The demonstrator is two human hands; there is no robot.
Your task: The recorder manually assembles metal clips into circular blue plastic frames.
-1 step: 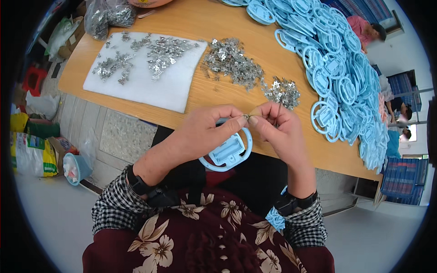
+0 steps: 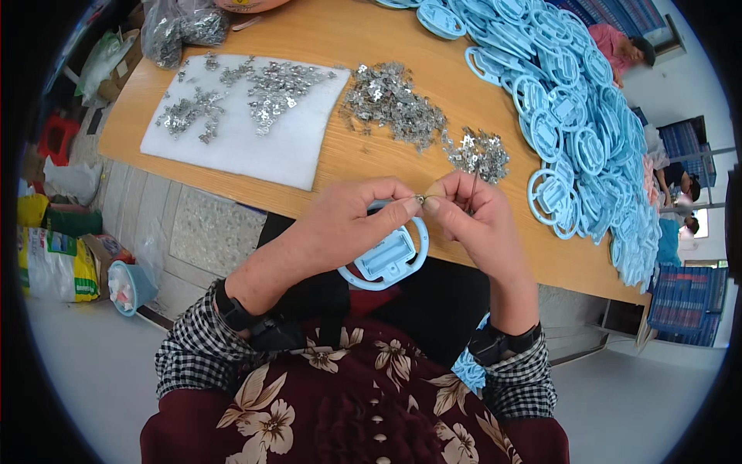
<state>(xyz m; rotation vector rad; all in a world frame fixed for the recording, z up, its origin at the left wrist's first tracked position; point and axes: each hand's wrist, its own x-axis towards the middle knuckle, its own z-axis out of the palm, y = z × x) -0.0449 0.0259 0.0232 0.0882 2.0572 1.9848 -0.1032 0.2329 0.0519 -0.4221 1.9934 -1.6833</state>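
Note:
My left hand (image 2: 359, 216) is closed on a light blue plastic wheel-shaped part (image 2: 384, 259) with a rectangular recess in its middle. The part hangs tilted below my fingers, past the table's near edge. At its upper rim, the fingertips of both hands meet around a small shiny metal piece (image 2: 420, 199), mostly covered. My right hand (image 2: 475, 220) pinches there with thumb and forefinger, while a thin dark rod (image 2: 474, 187) sticks up between its fingers; the rod's lower end is hidden. Just beyond this hand lies a small heap of metal pieces (image 2: 479, 155).
A larger heap of metal pieces (image 2: 393, 104) lies left of it on the wooden table (image 2: 371, 166). More are scattered on a white foam sheet (image 2: 239, 158). Many blue plastic parts (image 2: 572, 116) are piled along the right side. Plastic bags of metal pieces (image 2: 164, 35) stand far left.

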